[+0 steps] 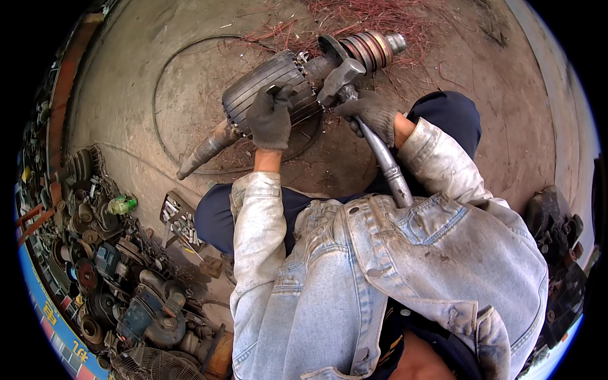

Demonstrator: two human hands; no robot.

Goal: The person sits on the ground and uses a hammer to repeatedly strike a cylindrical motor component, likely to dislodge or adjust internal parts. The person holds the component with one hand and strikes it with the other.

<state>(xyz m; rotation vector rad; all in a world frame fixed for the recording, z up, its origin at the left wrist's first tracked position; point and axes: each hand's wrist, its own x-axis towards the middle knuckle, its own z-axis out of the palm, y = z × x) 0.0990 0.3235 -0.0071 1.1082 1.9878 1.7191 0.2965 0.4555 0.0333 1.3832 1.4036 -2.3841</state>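
A large motor rotor lies on the floor, with a long shaft to the lower left and copper-coloured slip rings at the upper right. My left hand, in a dark grey glove, is closed at the slotted core's near side, around something small and dark that I cannot make out. My right hand, gloved too, grips a steel hammer with a long metal handle. Its head is raised by the core's right end; I cannot tell if they touch.
Red wire scraps are strewn beyond the rotor. A cable loop lies around it. A small crate of metal pieces is by my left knee. Piles of old motor parts line the left; dark machinery stands at the right.
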